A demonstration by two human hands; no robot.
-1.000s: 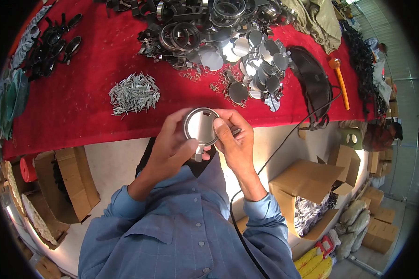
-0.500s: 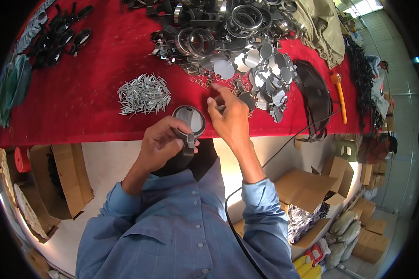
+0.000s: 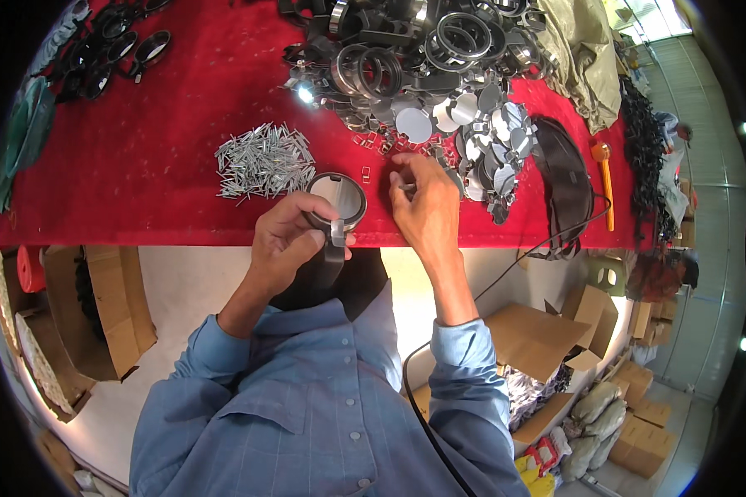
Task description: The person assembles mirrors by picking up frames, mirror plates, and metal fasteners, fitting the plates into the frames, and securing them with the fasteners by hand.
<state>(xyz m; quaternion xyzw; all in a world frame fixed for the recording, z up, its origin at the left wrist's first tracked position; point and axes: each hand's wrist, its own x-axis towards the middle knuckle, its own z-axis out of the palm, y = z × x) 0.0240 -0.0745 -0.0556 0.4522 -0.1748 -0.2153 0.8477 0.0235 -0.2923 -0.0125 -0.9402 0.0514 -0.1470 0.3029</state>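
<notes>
My left hand holds a small round mirror in a dark frame with a handle, just above the near edge of the red-covered table. My right hand rests on the cloth to the right of it, fingertips pinched on a tiny metal piece. A small metal clip lies between the mirror and that hand. Several round mirror discs lie just beyond my right hand, and a pile of small silver pins lies left of the mirror.
A heap of dark round frames and rings fills the far middle of the table. More dark frames lie far left. An orange-handled tool and a black oval thing are at right. Cardboard boxes stand on the floor.
My right hand left the mirror and reached forward onto the cloth, pinching a small piece. My left hand kept the mirror and lowered it toward the table edge.
</notes>
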